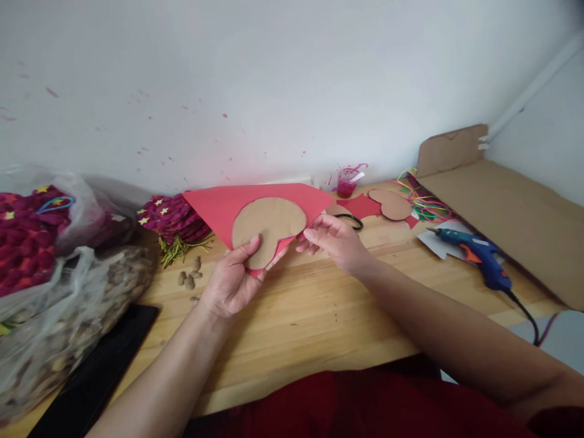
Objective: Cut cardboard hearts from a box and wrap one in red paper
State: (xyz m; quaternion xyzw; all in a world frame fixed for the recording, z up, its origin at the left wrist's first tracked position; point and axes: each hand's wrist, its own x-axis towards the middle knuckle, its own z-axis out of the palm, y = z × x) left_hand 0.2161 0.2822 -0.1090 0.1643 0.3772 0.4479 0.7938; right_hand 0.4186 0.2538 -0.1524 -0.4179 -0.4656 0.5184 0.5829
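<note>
A tan, rounded cardboard shape (269,228), possibly a heart, lies flat against a sheet of red paper (212,210) held above the table. My left hand (235,274) is closed on both, thumb on the cardboard and fingers behind. Along the lower edge the paper follows the cardboard's outline; a wide red part still spreads behind it. My right hand (335,240) is at the right edge, its thumb and fingers closed at the paper's border, the exact grip partly hidden. Just behind it shows a black loop-shaped handle (353,220).
A second cardboard shape (393,205) and red paper scraps (360,207) lie behind right. Farther right are coloured cords (431,207), a blue glue gun (486,258) and a large cardboard piece (506,207). Left are a bag of peanut-like pods (91,304), a purple decoration (176,219) and a dark flat object (100,365).
</note>
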